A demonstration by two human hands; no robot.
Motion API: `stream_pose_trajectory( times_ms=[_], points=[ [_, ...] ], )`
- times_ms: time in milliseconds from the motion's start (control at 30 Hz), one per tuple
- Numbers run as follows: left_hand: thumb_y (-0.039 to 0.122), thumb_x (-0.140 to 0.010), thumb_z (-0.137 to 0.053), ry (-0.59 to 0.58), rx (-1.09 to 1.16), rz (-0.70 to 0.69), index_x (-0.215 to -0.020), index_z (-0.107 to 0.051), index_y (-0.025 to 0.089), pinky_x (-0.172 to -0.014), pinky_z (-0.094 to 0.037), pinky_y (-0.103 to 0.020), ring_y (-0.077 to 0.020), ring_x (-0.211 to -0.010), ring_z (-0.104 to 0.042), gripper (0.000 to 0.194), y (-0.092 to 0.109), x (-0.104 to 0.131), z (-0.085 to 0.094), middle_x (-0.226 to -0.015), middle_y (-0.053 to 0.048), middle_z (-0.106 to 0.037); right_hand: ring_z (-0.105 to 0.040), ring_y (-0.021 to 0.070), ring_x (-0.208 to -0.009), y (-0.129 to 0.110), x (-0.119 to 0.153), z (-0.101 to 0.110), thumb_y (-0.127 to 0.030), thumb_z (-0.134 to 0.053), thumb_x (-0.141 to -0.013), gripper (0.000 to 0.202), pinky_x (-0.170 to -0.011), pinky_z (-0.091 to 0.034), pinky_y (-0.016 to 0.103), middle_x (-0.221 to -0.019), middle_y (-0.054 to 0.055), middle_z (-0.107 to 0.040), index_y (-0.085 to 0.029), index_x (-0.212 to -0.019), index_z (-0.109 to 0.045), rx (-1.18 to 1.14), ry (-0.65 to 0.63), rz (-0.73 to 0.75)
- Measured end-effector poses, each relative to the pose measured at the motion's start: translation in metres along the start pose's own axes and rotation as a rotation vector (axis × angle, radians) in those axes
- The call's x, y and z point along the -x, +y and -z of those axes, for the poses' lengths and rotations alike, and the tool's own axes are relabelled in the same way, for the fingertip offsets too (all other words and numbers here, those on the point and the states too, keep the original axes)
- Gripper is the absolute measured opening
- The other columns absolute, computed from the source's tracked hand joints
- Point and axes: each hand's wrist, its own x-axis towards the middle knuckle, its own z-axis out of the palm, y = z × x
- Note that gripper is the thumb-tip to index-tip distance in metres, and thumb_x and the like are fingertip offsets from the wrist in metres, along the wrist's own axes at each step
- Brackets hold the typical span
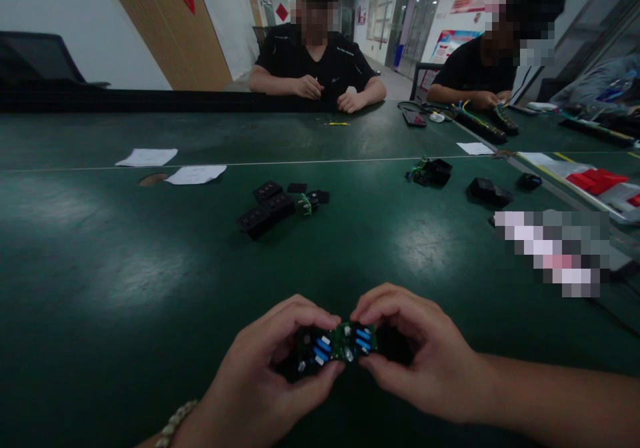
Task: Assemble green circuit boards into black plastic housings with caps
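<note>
Between my two hands is a small green circuit board (345,343) with blue and white parts and dark components on its upper face. My left hand (280,358) grips its left end, thumb at the near edge and fingers at the far edge. At the other end, my right hand (415,345) pinches the board the same way. Both palms are partly in shadow, and the board's underside is hidden. Farther off on the table lie several black plastic housings (273,209) beside a small part with green wires (307,203).
Sheets of white paper (196,175) lie at the left on the green table (125,248). More black parts (433,171) and a black block (489,192) sit at the right, near a pixelated object (550,251). Two people (315,61) sit across the table, one handling wired parts.
</note>
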Motion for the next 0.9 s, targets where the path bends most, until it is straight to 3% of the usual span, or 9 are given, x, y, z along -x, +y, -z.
stream_pose_trajectory(
  times_ms=[900],
  points=[
    [0.004,-0.077,-0.078,-0.01,0.003,-0.026,-0.109,-0.072,0.032,-0.065,-0.063,-0.023,-0.0163,-0.076,-0.077,0.042,-0.003,0.003,0.0025,-0.093,0.002,-0.077,-0.072,0.0208,-0.099,-0.0034,0.0015,0.0012,-0.002,-0.075,-0.08,0.04,-0.083,-0.061,0.034,-0.11,0.008,-0.072,-0.021,-0.114,-0.068,0.028,-0.008,0.017]
  ],
)
